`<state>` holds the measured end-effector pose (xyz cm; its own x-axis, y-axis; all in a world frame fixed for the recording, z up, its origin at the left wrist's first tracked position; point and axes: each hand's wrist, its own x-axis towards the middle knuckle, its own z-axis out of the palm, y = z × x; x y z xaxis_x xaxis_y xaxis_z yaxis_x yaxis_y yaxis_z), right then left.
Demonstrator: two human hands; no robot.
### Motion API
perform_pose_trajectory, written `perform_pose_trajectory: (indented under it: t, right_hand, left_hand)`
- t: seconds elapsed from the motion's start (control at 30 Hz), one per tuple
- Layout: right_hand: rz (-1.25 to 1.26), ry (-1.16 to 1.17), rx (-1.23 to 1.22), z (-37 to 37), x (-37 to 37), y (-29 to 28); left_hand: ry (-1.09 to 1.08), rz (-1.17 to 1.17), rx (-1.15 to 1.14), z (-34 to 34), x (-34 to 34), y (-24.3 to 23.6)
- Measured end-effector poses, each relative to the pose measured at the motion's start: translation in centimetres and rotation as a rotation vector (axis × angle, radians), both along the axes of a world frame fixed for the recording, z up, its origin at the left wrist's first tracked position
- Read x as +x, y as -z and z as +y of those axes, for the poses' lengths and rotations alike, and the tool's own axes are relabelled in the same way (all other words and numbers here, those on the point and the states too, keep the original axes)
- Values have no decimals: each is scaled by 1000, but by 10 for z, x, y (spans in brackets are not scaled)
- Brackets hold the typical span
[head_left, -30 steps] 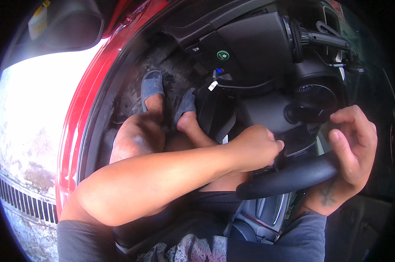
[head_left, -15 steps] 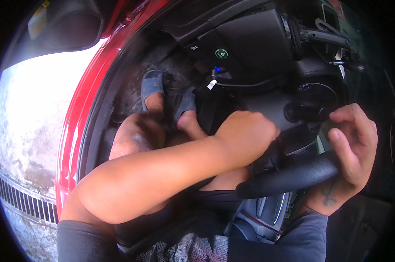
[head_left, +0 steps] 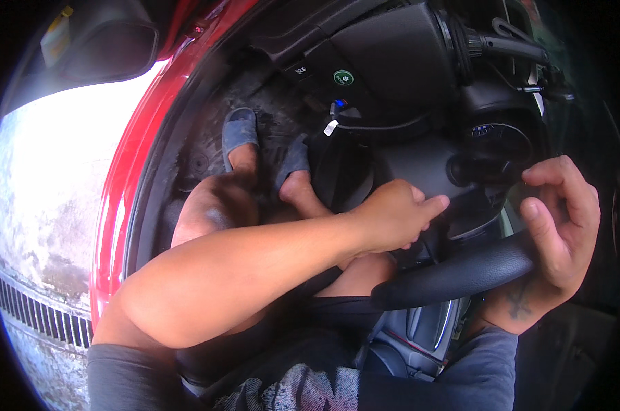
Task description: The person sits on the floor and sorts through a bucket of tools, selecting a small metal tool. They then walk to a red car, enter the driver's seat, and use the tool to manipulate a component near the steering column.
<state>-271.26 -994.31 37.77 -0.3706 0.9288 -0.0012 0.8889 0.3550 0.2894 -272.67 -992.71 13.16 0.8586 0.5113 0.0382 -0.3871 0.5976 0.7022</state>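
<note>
My left arm reaches across my lap, and my left hand (head_left: 395,216) is closed, its thumb pressed along the curled fingers and pointing right. Anything pinched in it is too small to see. It hovers just above a padded black leather-like curved rim (head_left: 454,277), which looks like part of a steering wheel. My right hand (head_left: 563,219) is at the rim's right end, wrist bent around it. Its fingers are curled, with a gap between thumb and forefinger and nothing visible between them. Whether the right palm touches the rim cannot be told.
Black dashboard panels (head_left: 385,61) lie ahead, with a round gauge (head_left: 491,133) and a dark stalk (head_left: 471,170). A cable with a white tag (head_left: 330,128) hangs beneath. The red door sill (head_left: 118,205) is at left. A grey console (head_left: 426,329) sits below the rim.
My left hand has turned and lowered slightly, so its thumb now shows pointing right. My right hand has shifted a little rightward, its fingers still curled.
</note>
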Motion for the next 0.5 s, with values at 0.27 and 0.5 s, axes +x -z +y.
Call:
perform_pose_trajectory:
  t: [0.27, 0.5]
  right_hand:
    - [-20, 27, -23, 2, -3, 0]
    - [31, 85, -41, 3, -5, 2]
  left_hand:
    - [-918, 27, 1108, 11, 1, 13]
    - [-985, 34, 1325, 14, -10, 12]
